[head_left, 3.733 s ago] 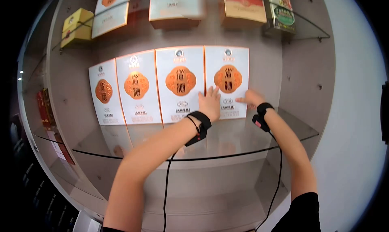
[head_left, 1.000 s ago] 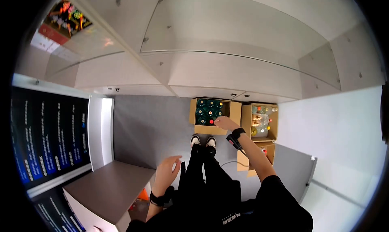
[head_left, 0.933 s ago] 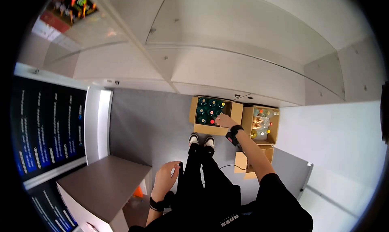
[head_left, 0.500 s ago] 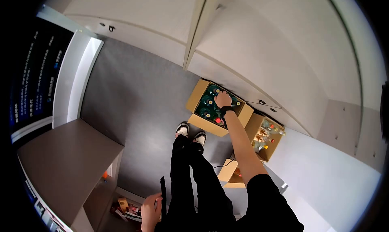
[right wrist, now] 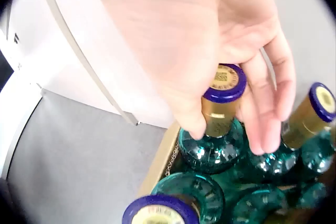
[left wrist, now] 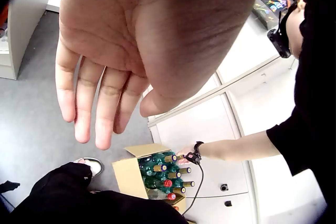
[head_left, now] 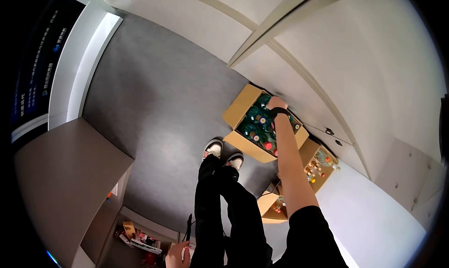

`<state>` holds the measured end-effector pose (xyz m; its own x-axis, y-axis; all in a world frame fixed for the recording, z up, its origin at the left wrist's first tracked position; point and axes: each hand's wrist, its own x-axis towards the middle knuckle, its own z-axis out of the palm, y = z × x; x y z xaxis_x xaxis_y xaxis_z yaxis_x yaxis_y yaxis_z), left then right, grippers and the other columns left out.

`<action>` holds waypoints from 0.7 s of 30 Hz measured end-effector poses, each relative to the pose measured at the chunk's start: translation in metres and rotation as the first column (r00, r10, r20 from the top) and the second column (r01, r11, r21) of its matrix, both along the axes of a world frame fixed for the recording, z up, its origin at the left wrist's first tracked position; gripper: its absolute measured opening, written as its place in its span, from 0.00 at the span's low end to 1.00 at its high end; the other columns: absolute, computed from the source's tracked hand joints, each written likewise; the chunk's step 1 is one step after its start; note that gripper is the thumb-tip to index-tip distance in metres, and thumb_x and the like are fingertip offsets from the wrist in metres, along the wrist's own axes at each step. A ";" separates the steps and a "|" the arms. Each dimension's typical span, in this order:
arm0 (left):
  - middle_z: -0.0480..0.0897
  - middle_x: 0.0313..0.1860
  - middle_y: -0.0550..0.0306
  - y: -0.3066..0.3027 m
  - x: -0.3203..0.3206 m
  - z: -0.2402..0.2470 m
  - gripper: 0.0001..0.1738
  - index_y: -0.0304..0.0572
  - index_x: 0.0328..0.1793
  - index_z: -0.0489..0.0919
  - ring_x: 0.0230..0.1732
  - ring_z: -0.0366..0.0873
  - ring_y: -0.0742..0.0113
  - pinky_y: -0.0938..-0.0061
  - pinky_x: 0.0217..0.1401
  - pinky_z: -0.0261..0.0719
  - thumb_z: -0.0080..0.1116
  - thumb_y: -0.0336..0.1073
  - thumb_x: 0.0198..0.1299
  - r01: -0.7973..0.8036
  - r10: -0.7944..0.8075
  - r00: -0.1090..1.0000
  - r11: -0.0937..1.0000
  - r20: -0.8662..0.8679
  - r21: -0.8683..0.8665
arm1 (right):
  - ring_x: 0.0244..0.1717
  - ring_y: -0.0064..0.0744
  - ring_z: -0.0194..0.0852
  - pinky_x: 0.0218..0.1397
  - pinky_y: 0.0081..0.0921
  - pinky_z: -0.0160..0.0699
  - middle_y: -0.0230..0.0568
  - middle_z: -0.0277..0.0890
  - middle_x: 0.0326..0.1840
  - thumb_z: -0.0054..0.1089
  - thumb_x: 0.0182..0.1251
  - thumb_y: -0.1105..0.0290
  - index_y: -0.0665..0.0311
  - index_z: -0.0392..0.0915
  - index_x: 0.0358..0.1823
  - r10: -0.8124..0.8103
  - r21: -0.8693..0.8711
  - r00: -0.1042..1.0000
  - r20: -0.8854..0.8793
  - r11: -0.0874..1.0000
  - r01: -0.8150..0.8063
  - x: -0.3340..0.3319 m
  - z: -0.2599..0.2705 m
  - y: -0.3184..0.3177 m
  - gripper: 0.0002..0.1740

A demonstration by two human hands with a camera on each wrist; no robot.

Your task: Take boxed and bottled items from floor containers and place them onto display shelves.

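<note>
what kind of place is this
Likely a liquor shop or its stockroom: an open cardboard box packed with teal glass bottles stands on the grey floor, a second box of assorted bottles beside it, below white cabinets.

Black short-sleeved top (head_left: 306, 230), black trousers (head_left: 217, 207), white-toed shoes (head_left: 213, 149) at lower centre, black strap (head_left: 279, 112) with thin cable (left wrist: 196, 184) behind bare right hand (head_left: 277, 102).

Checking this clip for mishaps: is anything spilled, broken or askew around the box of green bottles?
Nothing stands out. The green bottles stand capped and upright in the cardboard box; no spill on the grey floor. The right hand grips one bottle by its blue-capped neck; the left hand hangs open.
</note>
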<state>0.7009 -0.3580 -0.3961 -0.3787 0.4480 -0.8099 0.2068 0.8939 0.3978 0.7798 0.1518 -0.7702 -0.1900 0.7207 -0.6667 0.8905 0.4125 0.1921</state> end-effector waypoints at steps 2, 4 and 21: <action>0.74 0.50 0.40 -0.011 0.002 -0.005 0.22 0.35 0.57 0.70 0.51 0.70 0.44 0.60 0.55 0.68 0.54 0.37 0.57 0.047 -0.047 0.999 0.999 0.000 -0.016 | 0.42 0.40 0.79 0.32 0.42 0.78 0.39 0.79 0.44 0.51 0.57 0.67 0.58 0.81 0.41 0.061 -0.021 0.993 0.100 0.998 -0.059 -0.007 -0.013 0.006 0.13; 0.79 0.43 0.43 0.012 -0.005 0.002 0.14 0.36 0.45 0.78 0.45 0.75 0.45 0.60 0.50 0.71 0.41 0.33 0.64 -0.029 0.029 1.000 1.000 -0.008 0.000 | 0.38 0.36 0.80 0.25 0.40 0.78 0.37 0.80 0.41 0.53 0.55 0.67 0.57 0.82 0.39 0.069 -0.030 0.989 0.128 0.997 -0.065 -0.016 -0.027 0.005 0.12; 0.80 0.34 0.48 0.017 -0.019 0.026 0.12 0.31 0.45 0.76 0.34 0.78 0.54 0.69 0.39 0.74 0.46 0.29 0.60 -0.204 0.202 0.979 0.976 0.038 0.070 | 0.35 0.34 0.81 0.27 0.31 0.77 0.33 0.81 0.36 0.51 0.57 0.69 0.53 0.83 0.34 0.303 0.082 0.922 0.239 0.940 -0.331 0.004 0.079 -0.004 0.11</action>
